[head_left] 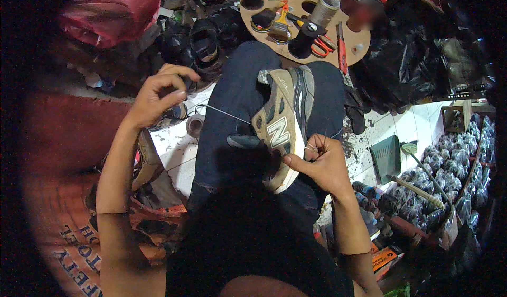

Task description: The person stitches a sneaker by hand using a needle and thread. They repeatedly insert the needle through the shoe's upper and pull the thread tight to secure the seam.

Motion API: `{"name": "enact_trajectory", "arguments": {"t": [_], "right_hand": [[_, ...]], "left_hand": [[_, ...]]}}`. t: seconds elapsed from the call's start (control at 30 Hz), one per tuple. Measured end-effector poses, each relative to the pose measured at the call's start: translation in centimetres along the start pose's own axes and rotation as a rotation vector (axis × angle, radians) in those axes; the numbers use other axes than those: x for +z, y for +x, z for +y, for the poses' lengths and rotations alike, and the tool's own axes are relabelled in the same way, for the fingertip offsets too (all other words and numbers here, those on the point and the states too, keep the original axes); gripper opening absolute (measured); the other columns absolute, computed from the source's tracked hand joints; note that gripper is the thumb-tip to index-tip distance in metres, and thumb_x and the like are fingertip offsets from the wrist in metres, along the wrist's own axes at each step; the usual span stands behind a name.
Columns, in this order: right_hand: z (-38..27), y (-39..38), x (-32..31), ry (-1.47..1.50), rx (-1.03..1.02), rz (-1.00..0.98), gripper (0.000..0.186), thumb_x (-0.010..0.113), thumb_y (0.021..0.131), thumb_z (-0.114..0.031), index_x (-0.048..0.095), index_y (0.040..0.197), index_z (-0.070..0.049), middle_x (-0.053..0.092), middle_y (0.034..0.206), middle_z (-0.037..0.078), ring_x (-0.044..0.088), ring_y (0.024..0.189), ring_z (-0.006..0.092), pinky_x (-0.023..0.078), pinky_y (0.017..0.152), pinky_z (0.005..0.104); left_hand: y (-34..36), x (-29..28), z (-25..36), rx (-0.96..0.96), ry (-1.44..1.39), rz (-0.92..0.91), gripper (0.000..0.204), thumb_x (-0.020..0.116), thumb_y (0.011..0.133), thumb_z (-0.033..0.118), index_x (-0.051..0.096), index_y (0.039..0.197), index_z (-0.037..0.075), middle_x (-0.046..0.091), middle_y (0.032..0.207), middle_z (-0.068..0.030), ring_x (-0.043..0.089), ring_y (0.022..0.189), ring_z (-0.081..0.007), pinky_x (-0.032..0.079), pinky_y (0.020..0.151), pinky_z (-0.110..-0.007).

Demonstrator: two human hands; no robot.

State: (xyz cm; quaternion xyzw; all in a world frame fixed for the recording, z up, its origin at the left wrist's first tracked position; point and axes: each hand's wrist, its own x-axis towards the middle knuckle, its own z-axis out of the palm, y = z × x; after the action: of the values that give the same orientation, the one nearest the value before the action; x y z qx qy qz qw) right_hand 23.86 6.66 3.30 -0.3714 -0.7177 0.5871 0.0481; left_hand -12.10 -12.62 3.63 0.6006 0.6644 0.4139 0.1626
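A tan and grey sneaker (288,104) with a white midsole lies on its side across my lap. My right hand (323,164) closes on the sole edge, its thumb against the sneaker and its other fingers curled. A fine pale strand shows beside those fingers. From the sneaker's upper, a thin straight strand (227,114) runs left and ends in a small dark curve. Beyond that curve my left hand (161,93) is raised, its fingers bent and its thumb and forefinger apart. Shadow covers the sneaker's near end.
Ahead, a round wooden board (253,9) carries thread spools, a brush (280,26), red-handled pliers and a red cutter (341,49). Dark shoes (205,41) and a red plastic bag (111,12) are at left. A green dustpan (386,159) and many small plastic-wrapped bundles (454,165) stand right.
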Motion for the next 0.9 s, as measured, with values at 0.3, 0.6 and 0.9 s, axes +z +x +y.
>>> {"name": "enact_trajectory", "arguments": {"t": [0.3,0.6,0.9], "right_hand": [[0.3,-0.6,-0.3,0.030,-0.042,-0.018,0.052,0.096,0.073,-0.019,0.044,0.070,-0.014,0.041,0.068,-0.010,0.034,0.065,0.0028,0.026,0.057,0.0245],[1.8,-2.0,-2.8,0.193,0.058,0.040,0.031,0.089,0.080,-0.022,0.064,0.087,-0.005,0.063,0.076,-0.002,0.050,0.062,0.0042,0.038,0.053,0.0248],[3.5,-4.7,-7.7,0.037,0.211,0.352,0.032,0.048,0.107,-0.033,0.050,0.130,-0.011,0.062,0.086,0.004,0.048,0.065,0.0071,0.033,0.055,0.0217]], "left_hand": [[6.4,10.6,3.5,0.087,0.023,-0.094,0.011,0.077,0.083,0.010,0.079,0.092,0.004,0.074,0.084,-0.0144,0.073,0.077,-0.0313,0.055,0.067,-0.037],[7.3,15.1,3.4,-0.188,-0.335,-0.607,0.048,0.088,0.078,0.013,0.068,0.120,0.004,0.072,0.119,-0.0097,0.064,0.114,-0.0162,0.050,0.101,-0.034],[6.3,14.7,-0.3,-0.098,-0.403,-0.701,0.076,0.094,0.069,0.018,0.057,0.134,0.002,0.067,0.130,-0.0136,0.062,0.124,-0.0257,0.047,0.109,-0.039]]}}
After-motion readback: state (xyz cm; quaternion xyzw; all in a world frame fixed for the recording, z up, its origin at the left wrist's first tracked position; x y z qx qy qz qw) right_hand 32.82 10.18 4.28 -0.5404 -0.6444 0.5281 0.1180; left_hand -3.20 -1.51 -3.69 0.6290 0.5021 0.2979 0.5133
